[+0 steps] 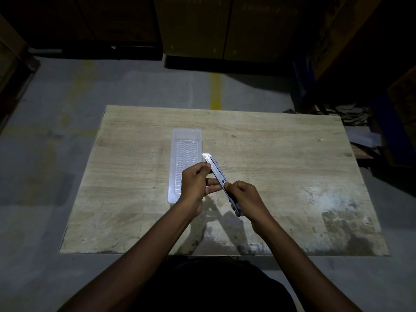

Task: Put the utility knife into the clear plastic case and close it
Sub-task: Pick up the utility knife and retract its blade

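Both hands hold the utility knife (216, 171) above the middle of the wooden table (281, 158). It is a silver knife with a dark handle end, and a short bit of blade sticks out at its far tip. My left hand (195, 185) pinches the knife's front part near the blade. My right hand (245, 199) grips the dark rear handle. The clear plastic case (184, 158) lies flat on the table just left of the knife, a long ribbed tray partly hidden at its near end by my left hand.
The table stands on a grey concrete floor with a yellow line (215, 91). Dark cardboard boxes (193, 25) line the far side. A blue rack and clutter (360, 122) stand at the right.
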`<state>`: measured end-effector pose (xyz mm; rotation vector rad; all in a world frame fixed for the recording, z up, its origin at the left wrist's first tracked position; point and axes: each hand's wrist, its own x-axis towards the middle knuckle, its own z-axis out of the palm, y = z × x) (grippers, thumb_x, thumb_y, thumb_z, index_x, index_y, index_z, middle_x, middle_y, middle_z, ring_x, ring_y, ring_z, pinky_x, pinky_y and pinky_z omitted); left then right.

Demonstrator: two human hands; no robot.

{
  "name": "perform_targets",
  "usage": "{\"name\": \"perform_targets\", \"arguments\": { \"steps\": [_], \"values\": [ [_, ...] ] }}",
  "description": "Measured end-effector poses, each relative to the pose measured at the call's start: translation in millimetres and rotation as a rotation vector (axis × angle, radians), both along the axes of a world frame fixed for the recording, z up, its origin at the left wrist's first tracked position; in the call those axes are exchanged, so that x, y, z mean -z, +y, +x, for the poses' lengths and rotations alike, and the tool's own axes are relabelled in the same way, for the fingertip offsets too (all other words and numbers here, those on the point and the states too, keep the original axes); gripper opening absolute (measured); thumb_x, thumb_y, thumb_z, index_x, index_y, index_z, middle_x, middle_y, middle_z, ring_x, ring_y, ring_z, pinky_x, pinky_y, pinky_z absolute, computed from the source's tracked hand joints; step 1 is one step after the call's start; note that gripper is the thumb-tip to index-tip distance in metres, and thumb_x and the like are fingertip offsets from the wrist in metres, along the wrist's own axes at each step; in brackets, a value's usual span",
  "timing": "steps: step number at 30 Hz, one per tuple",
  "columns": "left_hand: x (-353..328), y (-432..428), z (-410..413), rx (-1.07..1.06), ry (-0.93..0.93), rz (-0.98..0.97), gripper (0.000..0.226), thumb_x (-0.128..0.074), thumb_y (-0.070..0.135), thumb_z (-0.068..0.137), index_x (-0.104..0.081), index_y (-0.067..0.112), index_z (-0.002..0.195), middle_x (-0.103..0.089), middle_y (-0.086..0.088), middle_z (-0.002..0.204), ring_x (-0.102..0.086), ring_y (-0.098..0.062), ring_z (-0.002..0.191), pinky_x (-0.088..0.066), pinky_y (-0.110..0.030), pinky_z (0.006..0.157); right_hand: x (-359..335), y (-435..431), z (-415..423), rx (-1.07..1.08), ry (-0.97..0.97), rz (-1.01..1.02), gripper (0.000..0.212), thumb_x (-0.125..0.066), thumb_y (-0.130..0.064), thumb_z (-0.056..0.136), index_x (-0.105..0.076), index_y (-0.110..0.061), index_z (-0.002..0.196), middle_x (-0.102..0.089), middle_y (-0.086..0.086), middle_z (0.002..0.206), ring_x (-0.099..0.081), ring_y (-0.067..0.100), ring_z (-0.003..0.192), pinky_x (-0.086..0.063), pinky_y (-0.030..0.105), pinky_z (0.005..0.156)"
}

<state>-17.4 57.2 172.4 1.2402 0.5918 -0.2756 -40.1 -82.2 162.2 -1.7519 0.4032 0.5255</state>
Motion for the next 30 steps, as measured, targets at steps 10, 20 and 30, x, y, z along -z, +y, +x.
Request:
{"name": "perform_targets", "arguments": {
  "steps": [10,20,30],
  "values": [
    [-2,2,4,-0.017,-0.024,0.057,0.023,-0.052,0.011,0.094,-0.066,-0.004,0.104,-0.069,-0.016,0.101,-0.069,-0.022,0.058,-0.058,-0.032,0.057,-9,-2,-14,-0.051,0.096,0.079,0.036,-0.047,-0.030,0.096,-0.059,-0.009,0.069,-0.057,0.003,0.056,-0.043,0.017,0.042,-0.034,0.026,0.048],
    [-7,-8,-7,0.012,-0.106,0.118,0.021,-0.049,0.012,0.096,-0.067,0.001,0.093,-0.068,-0.011,0.084,-0.070,-0.027,0.063,-0.062,-0.043,0.068,-4,0,-10,0.043,0.353,0.222,0.035,-0.033,-0.024,0.088,-0.040,-0.015,0.054,-0.027,-0.004,0.045,-0.015,0.012,0.039,-0.013,0.023,0.043],
    [-6,1,-1,-0.115,-0.068,-0.011,0.019,-0.051,0.011,0.096,-0.065,0.001,0.103,-0.069,-0.006,0.088,-0.070,-0.015,0.056,-0.062,-0.032,0.063,-9,-1,-14,0.151,-0.005,0.298,0.015,-0.062,-0.011,0.090,-0.059,-0.001,0.079,-0.055,0.012,0.066,-0.053,0.017,0.044,-0.050,0.030,0.048]
  ]
}}
